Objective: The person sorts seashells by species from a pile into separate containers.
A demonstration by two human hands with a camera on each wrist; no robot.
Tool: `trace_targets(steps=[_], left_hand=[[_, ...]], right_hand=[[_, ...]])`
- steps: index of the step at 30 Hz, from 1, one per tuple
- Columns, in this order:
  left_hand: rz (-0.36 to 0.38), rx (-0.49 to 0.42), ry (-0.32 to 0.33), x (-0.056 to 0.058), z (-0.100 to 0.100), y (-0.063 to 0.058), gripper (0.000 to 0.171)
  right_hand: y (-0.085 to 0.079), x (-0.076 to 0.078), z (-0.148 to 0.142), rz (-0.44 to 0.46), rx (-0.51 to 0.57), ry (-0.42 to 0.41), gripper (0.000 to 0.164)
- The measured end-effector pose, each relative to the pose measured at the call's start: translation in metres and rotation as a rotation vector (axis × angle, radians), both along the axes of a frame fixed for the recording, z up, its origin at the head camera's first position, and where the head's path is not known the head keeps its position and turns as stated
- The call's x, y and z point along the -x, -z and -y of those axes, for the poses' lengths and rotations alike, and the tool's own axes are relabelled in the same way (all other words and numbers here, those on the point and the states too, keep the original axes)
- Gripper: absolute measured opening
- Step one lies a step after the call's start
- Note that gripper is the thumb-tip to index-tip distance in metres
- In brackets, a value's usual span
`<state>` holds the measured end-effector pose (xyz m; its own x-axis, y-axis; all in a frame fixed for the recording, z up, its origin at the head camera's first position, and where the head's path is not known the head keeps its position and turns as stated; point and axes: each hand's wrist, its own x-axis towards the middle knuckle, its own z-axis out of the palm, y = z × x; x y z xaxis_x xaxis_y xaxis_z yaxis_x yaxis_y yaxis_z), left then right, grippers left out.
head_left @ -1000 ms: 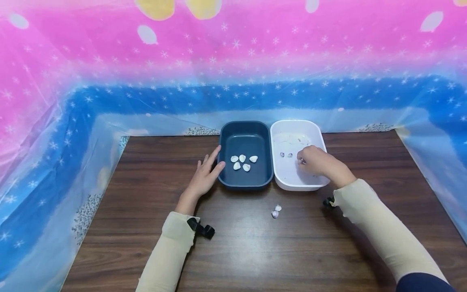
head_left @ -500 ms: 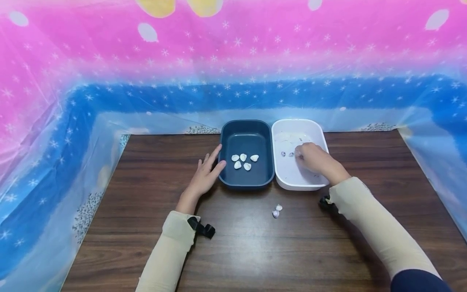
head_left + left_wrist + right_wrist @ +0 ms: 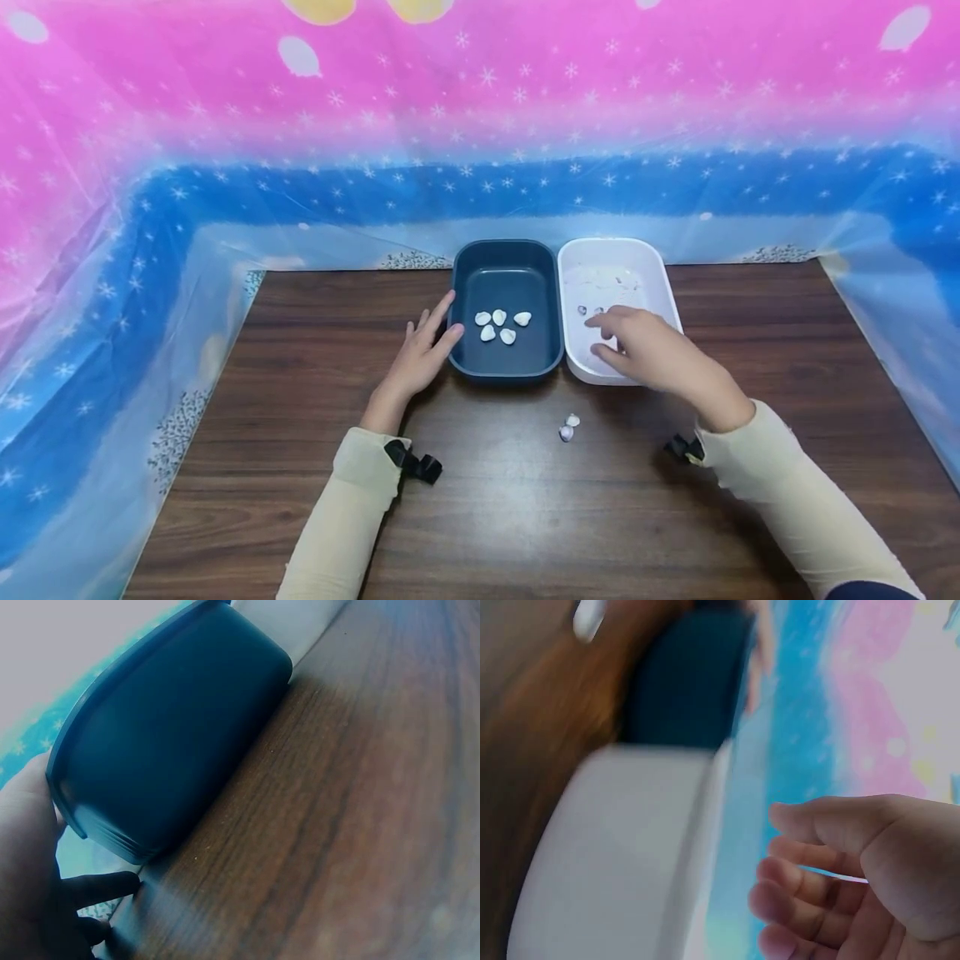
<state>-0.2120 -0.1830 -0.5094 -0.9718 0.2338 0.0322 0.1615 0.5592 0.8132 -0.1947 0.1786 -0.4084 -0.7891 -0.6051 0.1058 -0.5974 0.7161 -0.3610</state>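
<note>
My left hand (image 3: 420,354) rests against the left side of a dark blue tray (image 3: 506,375), fingers straight and spread along its rim. The left wrist view shows that tray's outer wall (image 3: 172,727) beside the hand. Several white seashells (image 3: 487,332) lie inside it. Over the front right of the adjoining white tray (image 3: 583,365) hovers my right hand (image 3: 652,350), thumb and fingers apart. In the right wrist view, this hand (image 3: 855,877) has loosely bent fingers with nothing between them. Small purplish shells (image 3: 582,309) lie in the white tray, one partly behind the fingertips.
Two more pale shells (image 3: 566,432) lie together on the brown wooden table (image 3: 487,517), in front of the trays. A pink and blue snowflake-patterned sheet (image 3: 510,183) hangs behind the table and along its sides.
My right hand, earlier down in the white tray with fingertips together, has spread its fingers and drawn back toward the tray's front right. The left hand stays at the dark tray.
</note>
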Motion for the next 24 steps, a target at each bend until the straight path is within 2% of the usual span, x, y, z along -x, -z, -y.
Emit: trace_targets(steps=[5,9,14,18,24], left_hand=[[-0.003,0.006,0.0,0.0,0.0,0.001,0.069],[-0.005,0.002,0.002,0.001,0.001,0.0,0.07],[-0.014,0.001,0.008,0.002,0.002,-0.001,0.068],[-0.012,0.006,0.008,0.002,0.002,-0.001,0.068],[-0.006,0.002,0.009,0.002,0.0,0.001,0.069]], right_hand=[[-0.004,-0.035,0.011,-0.006,0.047,-0.094,0.018],[0.005,-0.05,0.014,0.04,0.065,-0.217,0.018],[0.025,-0.054,0.019,0.098,-0.01,-0.32,0.023],[0.038,-0.051,0.024,0.131,-0.055,-0.322,0.021],[0.049,-0.044,0.029,0.109,-0.083,-0.324,0.019]])
